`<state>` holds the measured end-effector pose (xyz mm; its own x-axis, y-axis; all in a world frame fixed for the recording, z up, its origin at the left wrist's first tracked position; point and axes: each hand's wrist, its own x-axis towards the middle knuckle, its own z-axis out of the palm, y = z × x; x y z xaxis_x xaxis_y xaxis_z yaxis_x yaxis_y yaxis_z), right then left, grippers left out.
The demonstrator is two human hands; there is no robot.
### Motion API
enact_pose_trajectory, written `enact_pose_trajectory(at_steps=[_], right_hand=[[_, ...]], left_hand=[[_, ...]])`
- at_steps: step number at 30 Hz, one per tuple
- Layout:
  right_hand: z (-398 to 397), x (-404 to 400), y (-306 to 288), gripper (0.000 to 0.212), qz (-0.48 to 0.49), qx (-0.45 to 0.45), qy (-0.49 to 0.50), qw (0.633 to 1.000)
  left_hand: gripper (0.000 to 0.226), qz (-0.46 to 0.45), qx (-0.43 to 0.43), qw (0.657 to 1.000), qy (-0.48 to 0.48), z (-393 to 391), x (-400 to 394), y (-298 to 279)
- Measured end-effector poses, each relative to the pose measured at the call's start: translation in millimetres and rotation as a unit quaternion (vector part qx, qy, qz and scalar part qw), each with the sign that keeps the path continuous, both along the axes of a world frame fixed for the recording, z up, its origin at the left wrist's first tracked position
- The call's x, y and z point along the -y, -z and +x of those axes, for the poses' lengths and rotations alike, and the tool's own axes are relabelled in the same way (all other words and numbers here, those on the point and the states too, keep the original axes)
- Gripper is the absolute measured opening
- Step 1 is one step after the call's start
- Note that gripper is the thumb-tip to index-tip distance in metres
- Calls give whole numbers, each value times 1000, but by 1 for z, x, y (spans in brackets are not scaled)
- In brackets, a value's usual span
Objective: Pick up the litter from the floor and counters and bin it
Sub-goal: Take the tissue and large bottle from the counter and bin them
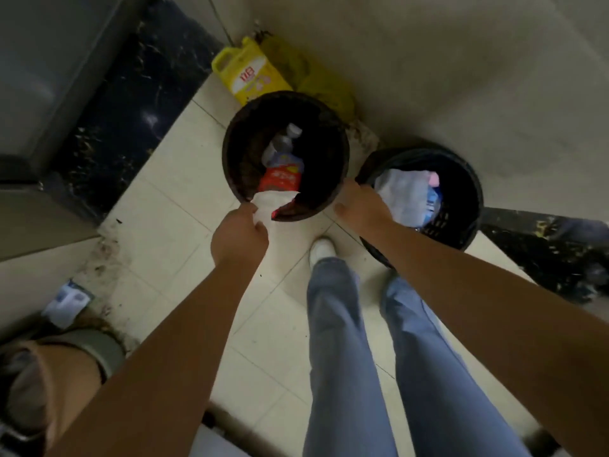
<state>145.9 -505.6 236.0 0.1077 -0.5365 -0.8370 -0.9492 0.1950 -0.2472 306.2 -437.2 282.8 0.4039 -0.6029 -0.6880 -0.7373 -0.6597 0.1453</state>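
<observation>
A dark round bin [237, 150] stands on the tiled floor ahead of me, holding a clear plastic bottle [280, 145] and a red packet [280, 181]. My left hand [239, 239] grips a white piece of litter [272, 201] that hangs over the bin's near rim. My right hand [359, 206] rests closed on the bin's right rim. A second black bin [461, 209] stands just to the right, filled with pale bags and wrappers [405, 196].
A yellow jug [247, 74] and a yellow bag [316, 77] lie against the wall behind the bins. A blue-and-white packet [67, 301] lies on the floor at the left. Dark marble plinths flank both sides. My legs and white shoe [323, 249] stand close to the bins.
</observation>
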Motion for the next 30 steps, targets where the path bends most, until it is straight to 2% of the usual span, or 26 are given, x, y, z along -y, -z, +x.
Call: enact_pose_trajectory(at_steps=[6,11,14,18,21,23,25,30], right_hand=[[-107,-2,-32,56,-31,-128,-57,990],[-173,1,-44,55,-55,-155,-62,984],[-200,-3,-41,55,-66,-157,-84,982],[-218,-10,-35,57,-97,-184,-209,955],[-219,-13,-32,58,-96,-160,-242,952],[-217,-13,-29,58,-97,-144,-255,951],[-214,-12,-32,58,-124,-121,-276,946],[-187,-20,-72,60,-207,-74,-338,915]], left_hand=[[34,-18,-84,994,74,-90,27,19],[40,-11,-143,983,117,-172,42,44],[46,27,-155,974,165,-210,43,59],[49,71,-91,969,217,-233,31,71],[43,47,-40,977,203,-230,19,72],[48,34,-15,981,188,-222,11,68],[54,26,13,986,165,-213,0,56],[61,-29,145,984,100,-189,-36,-2]])
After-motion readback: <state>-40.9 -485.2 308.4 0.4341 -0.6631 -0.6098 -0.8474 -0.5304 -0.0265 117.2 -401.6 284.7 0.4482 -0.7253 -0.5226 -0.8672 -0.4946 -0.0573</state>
